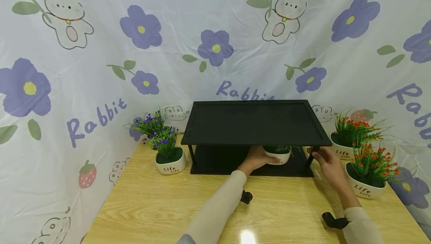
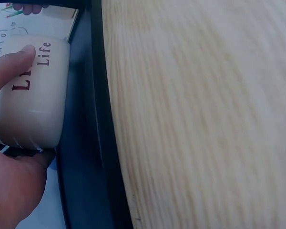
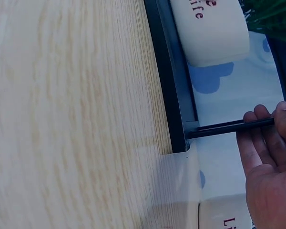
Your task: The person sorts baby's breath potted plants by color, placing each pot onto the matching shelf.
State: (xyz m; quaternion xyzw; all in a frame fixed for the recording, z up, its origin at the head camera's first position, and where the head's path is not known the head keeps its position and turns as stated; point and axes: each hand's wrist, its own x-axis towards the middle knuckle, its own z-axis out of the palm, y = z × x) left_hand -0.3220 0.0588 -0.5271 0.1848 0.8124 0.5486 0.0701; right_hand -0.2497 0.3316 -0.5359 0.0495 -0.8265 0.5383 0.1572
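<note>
A black two-tier shelf (image 1: 252,122) stands on the wooden table. Between its boards my left hand (image 1: 257,158) grips a white flower pot (image 1: 283,158) marked "Life", the thumb across its front in the left wrist view. The upper board hides most of the pot's plant; a few purple blooms show beneath the edge. At the shelf's right end, my right hand (image 1: 331,165) holds the thin black front post (image 3: 224,128) between thumb and fingers.
Two pots with purple flowers stand left of the shelf, the nearer white pot (image 1: 171,163) in front. On the right are two orange-flowered pots, the front pot (image 1: 365,186) close to my right forearm. A printed rabbit curtain (image 1: 182,64) hangs behind the table (image 1: 151,206).
</note>
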